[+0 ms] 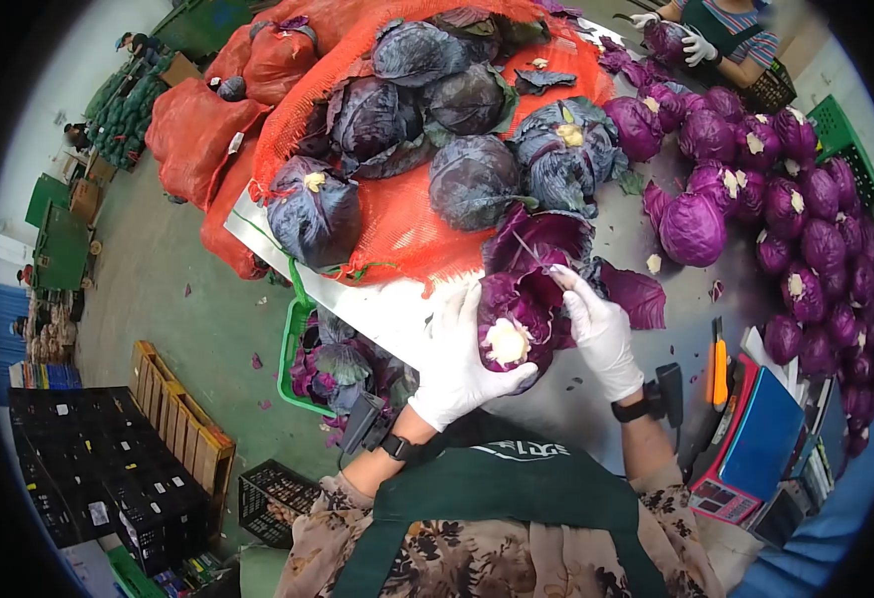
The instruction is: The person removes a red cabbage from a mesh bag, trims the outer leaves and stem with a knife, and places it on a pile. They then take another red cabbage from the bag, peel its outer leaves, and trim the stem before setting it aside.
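Both of my hands wear white gloves. My left hand is wrapped round the left side of a purple cabbage, whose cut white stem faces up. My right hand is at the cabbage's right side, fingers pinched on a loosened outer leaf that stands away from the head. Another loose purple leaf lies just beyond my right hand. Dark unpeeled cabbages sit on a red mesh bag ahead. Trimmed purple cabbages are at the right of the metal table.
A co-worker in gloves holds a cabbage at the upper right. A green crate of leaves stands below the table's left edge. An orange-handled knife, a blue folder and a scale are at the right. Black crates stand lower left.
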Motion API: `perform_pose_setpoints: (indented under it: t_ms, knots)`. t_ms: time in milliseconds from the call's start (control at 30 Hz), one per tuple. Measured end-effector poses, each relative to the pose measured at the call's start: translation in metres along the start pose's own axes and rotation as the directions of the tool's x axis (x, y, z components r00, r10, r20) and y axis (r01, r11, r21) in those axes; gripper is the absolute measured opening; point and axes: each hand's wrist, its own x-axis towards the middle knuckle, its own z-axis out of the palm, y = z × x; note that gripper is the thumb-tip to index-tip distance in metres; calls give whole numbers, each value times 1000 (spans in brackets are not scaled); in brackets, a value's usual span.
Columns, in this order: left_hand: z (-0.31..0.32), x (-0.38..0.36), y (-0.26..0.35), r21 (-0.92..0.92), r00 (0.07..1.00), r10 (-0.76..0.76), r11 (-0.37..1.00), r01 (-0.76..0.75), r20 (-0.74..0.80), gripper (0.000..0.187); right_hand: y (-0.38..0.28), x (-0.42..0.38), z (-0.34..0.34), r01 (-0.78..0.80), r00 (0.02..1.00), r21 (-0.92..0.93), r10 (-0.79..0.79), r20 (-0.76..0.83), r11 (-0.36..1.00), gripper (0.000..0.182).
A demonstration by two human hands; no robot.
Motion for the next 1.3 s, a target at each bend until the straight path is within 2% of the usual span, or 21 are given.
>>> perform_pose_setpoints:
  t_ms: [33, 67, 167, 300, 333, 400, 467, 533, 567, 600, 633, 667, 733, 767, 800, 867, 933, 1033, 1133, 1233, 1300]
  knots:
    - [1, -2, -1, 32, 1000, 4, 999, -4, -12, 110, 10, 8, 3, 195, 972, 13, -191, -134, 981, 35]
    - [0, -4, 0, 63, 1000, 12, 998, -10, -21, 110, 17, 9, -7, -168, 986, 163, 169, 9, 972, 37]
    - [-11, -23, -3, -10, 999, 25, 1000, -25, 42, 114, 50, 13, -11, -288, 957, 325, 282, 64, 901, 37]
    - [-33, -31, -9, -21, 995, -81, 996, 82, 60, 117, -17, -4, -7, -66, 997, 128, 60, 52, 990, 32]
    - [-36, -28, -13, -170, 979, -191, 965, 200, 69, 112, -37, -8, -11, -123, 985, 232, 91, 145, 965, 30]
    - [-44, -12, -12, 96, 1000, -18, 995, 17, 17, 106, -44, -8, -13, -81, 987, 155, 57, 151, 985, 31]
    - [-38, -8, -25, -18, 984, -19, 1000, 23, 179, 91, -8, -1, -6, -90, 996, 332, 80, 44, 939, 34]
    - [-35, -11, -38, -209, 984, 116, 974, -86, 135, 78, 24, 10, -12, -237, 969, 497, 241, 58, 835, 37]
    - [-35, -16, -40, -209, 985, 114, 974, -84, 133, 78, 52, 13, -15, -329, 938, 442, 342, 54, 834, 38]
    - [-36, -24, -40, -495, 982, -72, 855, 151, 174, 76, 92, 15, -18, -318, 938, 348, 347, -23, 882, 36]
    - [-36, -28, -42, -713, 936, -233, 607, 351, 263, 74, 159, 15, -13, -98, 977, -110, 74, -201, 989, 35]
    - [-30, -32, -52, -728, 941, -283, 603, 327, 187, 63, 151, 13, -25, -310, 944, -62, 300, -136, 949, 36]
    - [-33, -27, -51, -763, 904, -410, 544, 349, 121, 55, 161, 6, -27, -3, 977, -135, -26, -210, 991, 42]
    - [-25, -27, -58, -749, 910, -406, 580, 322, 77, 50, 90, 2, -32, -214, 971, -59, 205, -120, 975, 44]
    - [-20, -26, -56, -781, 887, -459, 538, 319, 46, 54, 87, -1, -18, -7, 971, -258, -55, -233, 966, 53]
    - [-15, -27, -40, -655, 909, -417, 693, 301, -23, 60, 20, -12, -10, -172, 985, -153, 170, -28, 973, 62]
    - [-1, -32, -41, -475, 922, -379, 829, 296, -86, 76, -17, -25, 3, -163, 971, -168, 189, 148, 972, 68]
    - [-6, -31, -34, -464, 916, -399, 819, 338, -35, 77, -20, -32, 18, -182, 940, 114, 139, 312, 977, 67]
    - [-18, -28, -39, -455, 932, -362, 836, 308, -34, 75, -28, -41, 18, -49, 945, 117, 9, 328, 992, 65]
    - [-35, -21, -48, 29, 998, -40, 999, 42, -53, 103, -21, -50, 29, 19, 948, 33, -29, 317, 999, 64]
    - [-44, -16, -56, 16, 998, 43, 999, -44, 41, 105, -16, -50, 32, -88, 935, 106, 46, 352, 990, 63]
